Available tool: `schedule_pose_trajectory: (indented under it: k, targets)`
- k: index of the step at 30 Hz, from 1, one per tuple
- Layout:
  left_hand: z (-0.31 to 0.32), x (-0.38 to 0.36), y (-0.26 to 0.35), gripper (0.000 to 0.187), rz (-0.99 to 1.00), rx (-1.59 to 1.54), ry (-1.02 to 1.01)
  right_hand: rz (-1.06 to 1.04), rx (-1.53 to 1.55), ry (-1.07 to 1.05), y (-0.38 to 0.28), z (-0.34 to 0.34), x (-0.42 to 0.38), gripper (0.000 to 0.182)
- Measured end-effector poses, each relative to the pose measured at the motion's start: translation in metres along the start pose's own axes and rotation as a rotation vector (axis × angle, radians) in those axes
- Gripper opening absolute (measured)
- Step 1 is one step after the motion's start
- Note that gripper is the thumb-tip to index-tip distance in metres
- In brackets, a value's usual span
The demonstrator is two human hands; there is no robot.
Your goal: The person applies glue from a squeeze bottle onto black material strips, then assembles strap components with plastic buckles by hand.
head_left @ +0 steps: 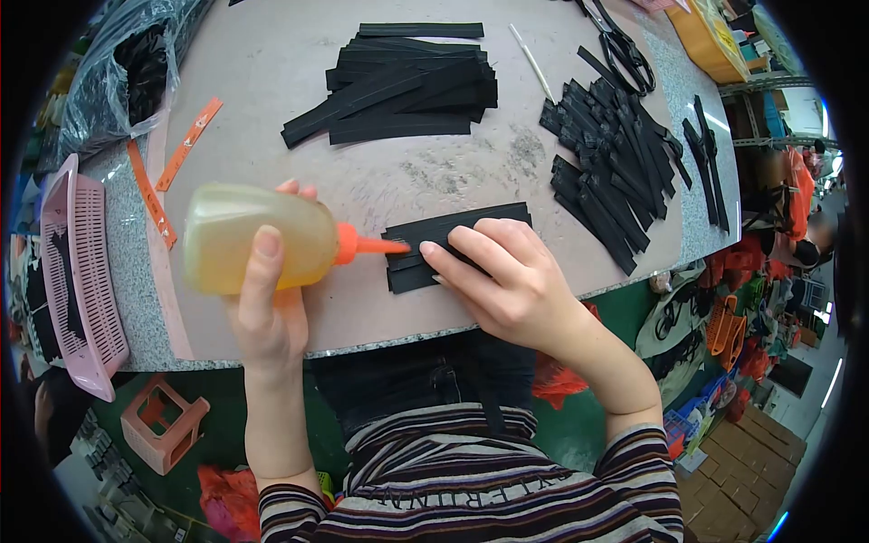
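My left hand [267,290] is wrapped round a clear glue bottle [258,237] of yellowish liquid, tilted on its side. Its orange nozzle [376,245] points right, with the tip at the left end of some black strips [453,220] laid side by side near the table's front edge. Over these strips lies my right hand [507,276], fingers bent and close together, the fingertips touching them; whether it pinches one cannot be made out. Farther back lies a pile of loose black strips [407,86]. To the right is a heap of folded black strips [615,163].
Black scissors [620,50] and a white pen-like stick [531,61] lie at the back right. Two orange strips [190,143] are at the left, beside a pink basket [95,271] and a plastic bag [118,81]. A pink stool [163,423] stands on the floor.
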State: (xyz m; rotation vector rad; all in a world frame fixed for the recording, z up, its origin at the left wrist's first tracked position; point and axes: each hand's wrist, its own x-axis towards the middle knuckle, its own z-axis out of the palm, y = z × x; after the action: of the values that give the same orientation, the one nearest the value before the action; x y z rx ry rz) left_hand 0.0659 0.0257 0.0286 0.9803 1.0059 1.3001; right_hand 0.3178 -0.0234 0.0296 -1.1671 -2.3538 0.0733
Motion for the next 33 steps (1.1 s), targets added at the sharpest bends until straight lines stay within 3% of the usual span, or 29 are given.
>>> schedule_pose_trajectory:
  k: [10, 13, 16, 22, 26, 33]
  targets:
    - [-0.018, 0.002, 0.009, 0.057, 0.03, 0.076, -0.017, 0.039, 0.129, 0.01, 0.006, -0.002, 0.004, 0.03]
    - [-0.021, 0.004, 0.015, 0.059, 0.051, -0.174, 0.153, 0.281, 0.326, 0.071, 0.003, -0.001, 0.014, 0.033]
    - [-0.012, 0.003, 0.02, 0.06, 0.027, -0.301, 0.203, 0.195, 0.296, 0.063, 0.007, 0.0, 0.017, 0.037]
    - [-0.007, 0.005, 0.009, 0.055, -0.283, -0.928, -0.117, 0.19, 0.29, 0.132, 0.009, 0.006, 0.011, 0.037]
    - [-0.009, 0.013, 0.003, 0.053, -0.343, -0.99, -0.211, 0.099, 0.263, 0.217, 0.014, 0.014, 0.006, 0.031]
    - [0.014, 0.016, 0.002, 0.049, -0.486, -1.104, -0.431, 0.012, 0.129, 0.104, 0.013, 0.007, 0.0, 0.023]
